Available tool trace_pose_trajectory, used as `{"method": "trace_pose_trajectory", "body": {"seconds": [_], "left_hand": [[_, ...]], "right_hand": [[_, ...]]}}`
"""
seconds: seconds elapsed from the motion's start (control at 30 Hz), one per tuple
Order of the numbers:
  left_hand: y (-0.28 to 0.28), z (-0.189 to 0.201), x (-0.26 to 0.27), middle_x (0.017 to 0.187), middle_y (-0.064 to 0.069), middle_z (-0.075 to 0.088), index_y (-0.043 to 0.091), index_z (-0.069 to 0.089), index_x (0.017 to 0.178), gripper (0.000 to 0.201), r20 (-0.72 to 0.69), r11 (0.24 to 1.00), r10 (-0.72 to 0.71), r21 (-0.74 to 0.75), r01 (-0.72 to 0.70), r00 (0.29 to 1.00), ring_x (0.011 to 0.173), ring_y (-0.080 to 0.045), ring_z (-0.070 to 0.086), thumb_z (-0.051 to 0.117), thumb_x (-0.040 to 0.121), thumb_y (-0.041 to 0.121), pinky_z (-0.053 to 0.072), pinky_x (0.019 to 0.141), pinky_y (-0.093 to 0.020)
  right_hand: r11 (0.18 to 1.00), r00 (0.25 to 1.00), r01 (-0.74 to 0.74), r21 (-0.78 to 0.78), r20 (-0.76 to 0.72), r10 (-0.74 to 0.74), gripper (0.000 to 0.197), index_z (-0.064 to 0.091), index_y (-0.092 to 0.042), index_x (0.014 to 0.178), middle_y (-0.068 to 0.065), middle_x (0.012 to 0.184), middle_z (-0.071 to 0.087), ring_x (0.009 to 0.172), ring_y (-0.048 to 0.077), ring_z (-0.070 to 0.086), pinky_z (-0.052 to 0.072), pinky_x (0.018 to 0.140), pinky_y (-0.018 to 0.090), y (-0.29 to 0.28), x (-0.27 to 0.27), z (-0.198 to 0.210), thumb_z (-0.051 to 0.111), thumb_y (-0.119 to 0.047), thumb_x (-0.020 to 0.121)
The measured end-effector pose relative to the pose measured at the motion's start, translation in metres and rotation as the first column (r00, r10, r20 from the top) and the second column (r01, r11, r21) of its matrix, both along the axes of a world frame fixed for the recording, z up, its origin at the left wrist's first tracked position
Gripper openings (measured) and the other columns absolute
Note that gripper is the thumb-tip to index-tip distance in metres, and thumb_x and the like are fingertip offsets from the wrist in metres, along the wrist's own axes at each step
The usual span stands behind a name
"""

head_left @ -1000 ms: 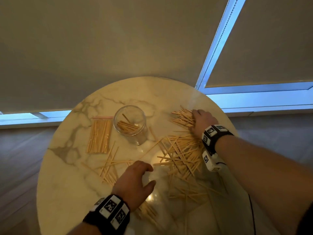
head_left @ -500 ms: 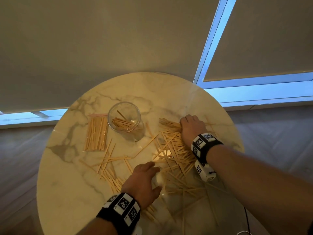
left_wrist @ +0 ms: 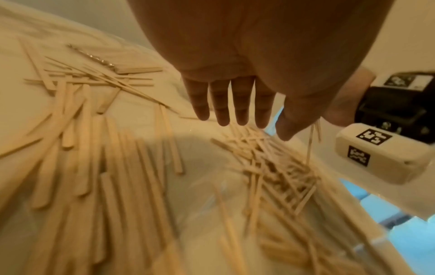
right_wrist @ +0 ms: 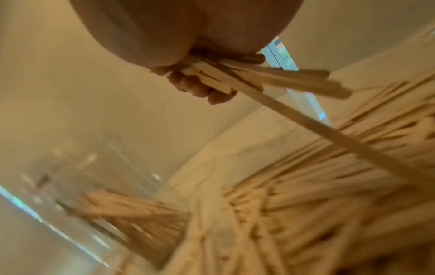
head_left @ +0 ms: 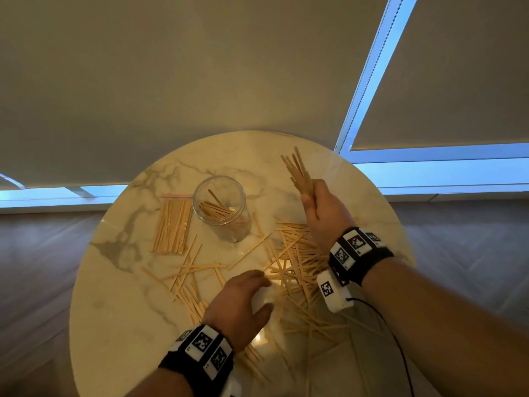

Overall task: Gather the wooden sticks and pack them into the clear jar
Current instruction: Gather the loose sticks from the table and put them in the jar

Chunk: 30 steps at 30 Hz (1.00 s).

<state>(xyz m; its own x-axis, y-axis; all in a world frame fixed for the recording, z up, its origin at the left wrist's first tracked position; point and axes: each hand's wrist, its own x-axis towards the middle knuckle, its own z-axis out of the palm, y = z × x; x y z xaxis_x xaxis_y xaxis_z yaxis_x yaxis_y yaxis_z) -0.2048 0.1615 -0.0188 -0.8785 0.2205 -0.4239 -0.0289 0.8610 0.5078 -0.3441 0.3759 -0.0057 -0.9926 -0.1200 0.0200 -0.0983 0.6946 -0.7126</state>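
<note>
My right hand (head_left: 320, 209) is lifted above the round marble table (head_left: 120, 310) and grips a bundle of wooden sticks (head_left: 297, 171) that fans upward; the right wrist view shows fingers (right_wrist: 202, 91) curled round that bundle (right_wrist: 282, 81). The clear jar (head_left: 220, 204) stands to its left, upright, with a few sticks lying inside. A loose heap of sticks (head_left: 294, 262) covers the table's middle and right. My left hand (head_left: 243, 305) hovers flat over the near part of the heap, fingers (left_wrist: 240, 104) straight and empty.
A clear bag of sticks (head_left: 173, 226) with a pink seal lies flat left of the jar. More scattered sticks (head_left: 189, 279) lie near the front left. The table's edge runs close behind my right hand; blinds and a window frame (head_left: 369, 73) stand beyond.
My right hand, which was pressing on the far sticks, has closed round a bundle and lifted it off the table. The left hand has stayed low over the near sticks.
</note>
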Motion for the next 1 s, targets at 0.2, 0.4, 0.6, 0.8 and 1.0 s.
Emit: {"method": "trace_pose_trajectory", "body": {"seconds": [0.2, 0.4, 0.6, 0.8, 1.0], "left_hand": [[0.015, 0.044, -0.014, 0.097, 0.006, 0.077, 0.031, 0.075, 0.102, 0.009, 0.206, 0.725, 0.483, 0.450, -0.521, 0.851, 0.093, -0.007, 0.071, 0.069, 0.096, 0.032, 0.057, 0.085, -0.024], [0.015, 0.069, -0.015, 0.127, -0.028, 0.068, -0.005, 0.065, 0.122, 0.043, 0.767, 0.068, 0.354, 0.550, -0.833, 0.535, 0.118, -0.046, 0.064, 0.053, 0.101, 0.031, 0.043, 0.111, -0.057], [-0.003, 0.091, -0.006, 0.139, -0.028, 0.061, -0.002, 0.054, 0.142, 0.062, 0.871, -0.126, 0.030, 0.490, -0.863, 0.490, 0.119, -0.046, 0.064, 0.042, 0.103, 0.044, 0.042, 0.110, -0.056], [-0.010, 0.108, -0.001, 0.127, -0.024, 0.066, -0.001, 0.065, 0.129, 0.057, 0.863, -0.258, -0.039, 0.478, -0.839, 0.504, 0.111, -0.039, 0.066, 0.036, 0.105, 0.042, 0.054, 0.099, -0.048], [-0.035, 0.107, -0.003, 0.111, -0.024, 0.072, -0.004, 0.069, 0.123, 0.045, 0.816, -0.306, -0.011, 0.548, -0.779, 0.578, 0.096, -0.032, 0.074, 0.044, 0.099, 0.025, 0.064, 0.081, -0.042]], "right_hand": [[0.646, 0.970, 0.203, -0.736, 0.241, -0.031, 0.026, 0.051, -0.015, 0.096, 0.000, 0.062, 0.043, 0.050, 0.016, 0.036, 0.031, 0.047, 0.032, -0.029, 0.006, 0.039, 0.041, -0.036, 0.107], [0.233, 0.923, 0.223, -0.947, 0.282, 0.262, 0.027, 0.051, -0.015, 0.089, 0.001, 0.058, 0.032, 0.042, 0.012, 0.026, 0.020, 0.048, 0.024, -0.055, 0.028, 0.099, 0.037, -0.036, 0.101], [-0.049, 0.868, 0.038, -0.998, 0.009, 0.496, 0.016, 0.046, -0.012, 0.086, 0.002, 0.056, 0.034, 0.040, 0.011, 0.024, 0.016, 0.046, 0.025, -0.073, 0.046, 0.151, 0.047, -0.026, 0.079], [0.004, 0.872, -0.048, -0.999, -0.040, 0.488, 0.026, 0.043, -0.015, 0.074, -0.001, 0.051, 0.033, 0.038, 0.009, 0.024, 0.019, 0.043, 0.021, -0.111, 0.066, 0.154, 0.067, -0.022, 0.079], [0.250, 0.893, -0.149, -0.957, -0.022, 0.449, 0.052, 0.049, -0.012, 0.062, 0.002, 0.048, 0.038, 0.037, 0.015, 0.035, 0.036, 0.046, 0.027, -0.136, 0.082, 0.147, 0.078, -0.049, 0.084]]}}
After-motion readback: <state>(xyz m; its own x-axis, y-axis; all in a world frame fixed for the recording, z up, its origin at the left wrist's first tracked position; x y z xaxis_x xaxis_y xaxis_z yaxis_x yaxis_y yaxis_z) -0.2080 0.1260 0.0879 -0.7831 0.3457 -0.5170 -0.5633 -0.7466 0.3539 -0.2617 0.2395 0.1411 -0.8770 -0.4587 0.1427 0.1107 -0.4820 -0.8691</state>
